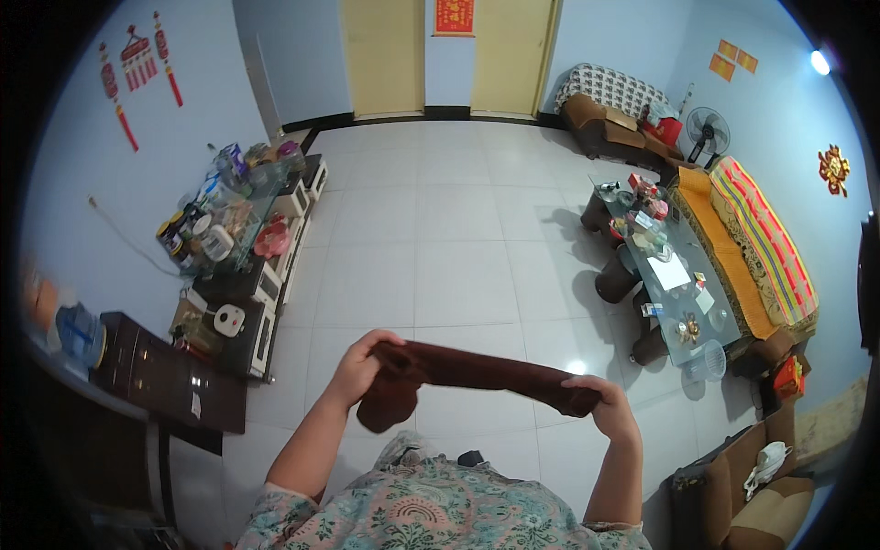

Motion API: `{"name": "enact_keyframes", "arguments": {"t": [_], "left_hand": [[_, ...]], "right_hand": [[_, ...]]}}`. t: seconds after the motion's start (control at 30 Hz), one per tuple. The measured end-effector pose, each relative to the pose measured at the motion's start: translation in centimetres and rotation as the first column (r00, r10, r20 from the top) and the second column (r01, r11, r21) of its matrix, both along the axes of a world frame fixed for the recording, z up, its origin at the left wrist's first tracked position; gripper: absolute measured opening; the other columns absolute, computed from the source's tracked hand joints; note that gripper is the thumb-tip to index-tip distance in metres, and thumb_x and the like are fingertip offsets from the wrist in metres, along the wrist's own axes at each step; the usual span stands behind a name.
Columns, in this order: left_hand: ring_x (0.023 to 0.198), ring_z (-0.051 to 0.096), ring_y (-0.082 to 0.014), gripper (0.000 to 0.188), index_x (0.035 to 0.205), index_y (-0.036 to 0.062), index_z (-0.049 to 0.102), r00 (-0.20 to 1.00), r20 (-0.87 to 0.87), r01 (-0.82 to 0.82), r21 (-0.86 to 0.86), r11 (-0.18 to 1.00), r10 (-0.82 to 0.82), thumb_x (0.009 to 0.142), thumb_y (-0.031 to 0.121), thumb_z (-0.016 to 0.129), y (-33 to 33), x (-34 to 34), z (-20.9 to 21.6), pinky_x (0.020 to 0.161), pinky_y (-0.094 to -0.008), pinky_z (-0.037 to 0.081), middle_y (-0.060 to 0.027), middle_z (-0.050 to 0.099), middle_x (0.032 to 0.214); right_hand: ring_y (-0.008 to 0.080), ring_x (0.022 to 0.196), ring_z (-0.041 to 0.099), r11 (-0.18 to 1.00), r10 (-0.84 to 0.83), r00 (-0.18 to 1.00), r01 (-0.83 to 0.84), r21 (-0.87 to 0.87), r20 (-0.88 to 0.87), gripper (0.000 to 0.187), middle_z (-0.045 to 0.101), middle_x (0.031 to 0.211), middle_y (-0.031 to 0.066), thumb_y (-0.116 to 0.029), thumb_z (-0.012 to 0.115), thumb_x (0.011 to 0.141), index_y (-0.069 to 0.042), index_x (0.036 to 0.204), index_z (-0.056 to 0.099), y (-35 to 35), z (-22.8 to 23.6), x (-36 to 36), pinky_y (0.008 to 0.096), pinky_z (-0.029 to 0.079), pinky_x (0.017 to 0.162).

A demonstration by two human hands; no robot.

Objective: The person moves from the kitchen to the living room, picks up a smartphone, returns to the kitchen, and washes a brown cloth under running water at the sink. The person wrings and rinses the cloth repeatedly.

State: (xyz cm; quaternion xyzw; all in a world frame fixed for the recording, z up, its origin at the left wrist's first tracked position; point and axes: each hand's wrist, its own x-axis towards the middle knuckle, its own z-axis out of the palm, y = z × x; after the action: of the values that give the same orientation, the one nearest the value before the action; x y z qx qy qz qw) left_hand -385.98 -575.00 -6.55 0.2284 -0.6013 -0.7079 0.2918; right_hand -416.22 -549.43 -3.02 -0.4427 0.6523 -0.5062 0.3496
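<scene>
A dark reddish-brown cloth is stretched between my two hands at about waist height, above the tiled floor. My left hand grips its left end, and a rounded fold of the cloth hangs down beside that hand. At the other end, my right hand is closed around the cloth's edge. The band between them slopes slightly down to the right. Whether it is a garment or a towel cannot be made out.
To the left stands a low cabinet crowded with jars and bottles, near a dark brown cabinet. On the right is a glass coffee table with papers and small items, beside a sofa. A fan stands farther back.
</scene>
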Motion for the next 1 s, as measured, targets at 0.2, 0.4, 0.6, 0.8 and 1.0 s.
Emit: {"name": "enact_keyframes", "arguments": {"t": [0.2, 0.4, 0.6, 0.8, 1.0], "left_hand": [[0.095, 0.055, -0.0125, 0.04, 0.106, 0.002, 0.057, 0.963, 0.251, -0.057, -0.153, 0.987, 0.095, 0.078, -0.012, 0.032, -12.0, -6.3, -3.1, 0.088, -0.0257, 0.043, -0.0048, 0.06, 0.099], [0.093, 0.054, -0.0121, 0.02, 0.105, 0.0025, 0.058, 0.958, 0.285, -0.022, -0.016, 1.0, 0.026, 0.092, 0.008, 0.043, -27.9, -17.0, -6.4, 0.086, -0.0266, 0.043, -0.0032, 0.06, 0.098], [0.095, 0.055, -0.0124, 0.024, 0.108, 0.0011, 0.057, 0.963, 0.238, 0.101, 0.101, 0.99, -0.122, 0.091, 0.005, 0.041, -40.0, -31.1, -4.2, 0.088, -0.0269, 0.043, -0.0039, 0.061, 0.101], [0.096, 0.057, -0.014, 0.03, 0.112, -0.0011, 0.056, 0.95, 0.193, 0.199, 0.228, 0.953, -0.244, 0.087, 0.004, 0.039, -49.2, -44.9, -4.7, 0.088, -0.0277, 0.044, -0.0063, 0.061, 0.105], [0.093, 0.058, -0.0142, 0.028, 0.11, -0.0015, 0.056, 0.959, 0.212, 0.148, 0.197, 0.969, -0.189, 0.088, 0.005, 0.04, -58.5, -57.4, -5.9, 0.084, -0.0281, 0.046, -0.007, 0.061, 0.103]], "right_hand": [[0.0247, 0.089, 0.061, 0.98, 0.177, 0.971, -0.158, 0.123, -0.163, 0.054, 0.064, 0.09, 0.0134, 0.023, 0.034, 0.055, -0.002, 0.092, 0.066, -14.9, -0.3, -7.2, 0.0296, 0.048, 0.08], [0.0199, 0.084, 0.061, 0.979, -0.015, 0.999, 0.008, 0.202, 0.036, 0.053, 0.065, 0.083, 0.0099, 0.025, 0.032, 0.058, -0.002, 0.09, 0.065, -28.3, 0.0, -15.5, 0.0283, 0.049, 0.077], [0.0143, 0.082, 0.06, 0.951, -0.269, 0.945, 0.229, 0.206, 0.189, 0.043, 0.064, 0.086, 0.0063, 0.019, 0.038, 0.069, -0.001, 0.097, 0.064, -38.5, -0.7, -24.2, 0.0268, 0.049, 0.075], [0.0121, 0.085, 0.059, 0.933, -0.356, 0.87, 0.309, 0.186, 0.341, 0.031, 0.064, 0.088, 0.0038, 0.013, 0.045, 0.078, 0.001, 0.101, 0.062, -45.8, -4.9, -34.5, 0.0245, 0.047, 0.078], [0.0142, 0.083, 0.061, 0.931, -0.365, 0.854, 0.348, 0.114, 0.371, 0.031, 0.064, 0.092, 0.0066, 0.01, 0.042, 0.077, 0.002, 0.1, 0.062, -56.5, -8.1, -48.2, 0.0256, 0.05, 0.074]]}}
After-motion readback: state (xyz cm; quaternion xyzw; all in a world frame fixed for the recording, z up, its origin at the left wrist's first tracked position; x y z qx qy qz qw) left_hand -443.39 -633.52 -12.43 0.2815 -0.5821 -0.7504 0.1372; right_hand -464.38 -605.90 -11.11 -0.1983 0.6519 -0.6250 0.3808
